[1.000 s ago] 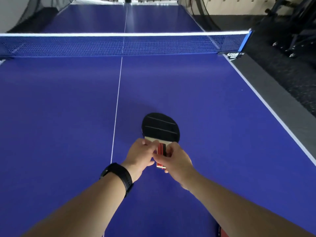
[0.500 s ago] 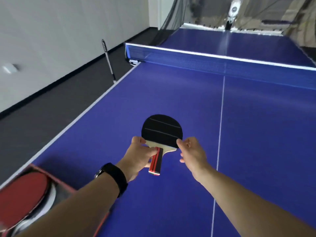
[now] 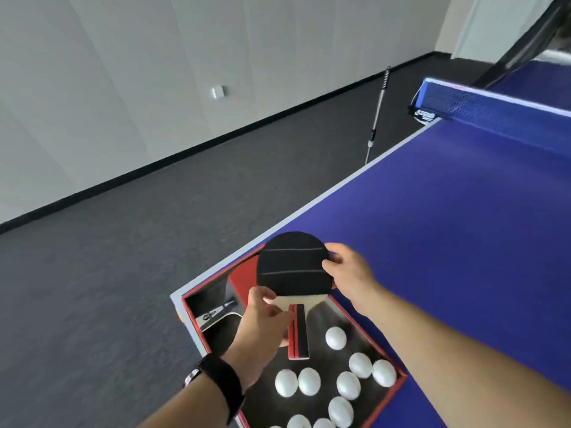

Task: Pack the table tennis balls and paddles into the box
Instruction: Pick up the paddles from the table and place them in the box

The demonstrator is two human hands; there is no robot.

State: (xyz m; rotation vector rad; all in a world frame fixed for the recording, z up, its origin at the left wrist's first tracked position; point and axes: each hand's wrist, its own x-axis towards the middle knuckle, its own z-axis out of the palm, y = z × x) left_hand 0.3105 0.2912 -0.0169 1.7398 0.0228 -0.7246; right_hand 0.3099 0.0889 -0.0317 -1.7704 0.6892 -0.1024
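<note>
Both hands are holding the black paddle [image 3: 293, 264] over the box [image 3: 390, 356] — left hand [image 3: 262, 329] pinching its neck, right hand [image 3: 349, 267] gripping the blade's edge. Many balls [image 3: 336, 337] and a red paddle [image 3: 244, 274] are lying beneath them already — seemingly only this paddle is left.

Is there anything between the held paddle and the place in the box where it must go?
Nothing visible blocks it. The paddle, held by both hands, hangs over the box, above a red paddle already inside; the balls lie nearer, beside that spot.

The paddle [image 3: 293, 267] is showing a black face crossed by two thin grey lines, a pale wood neck and a red-and-black handle. Below it, white balls [image 3: 336, 338] are lying in a red-rimmed, dark-lined box [image 3: 390, 393] on the blue tabletop [image 3: 463, 242].
</note>
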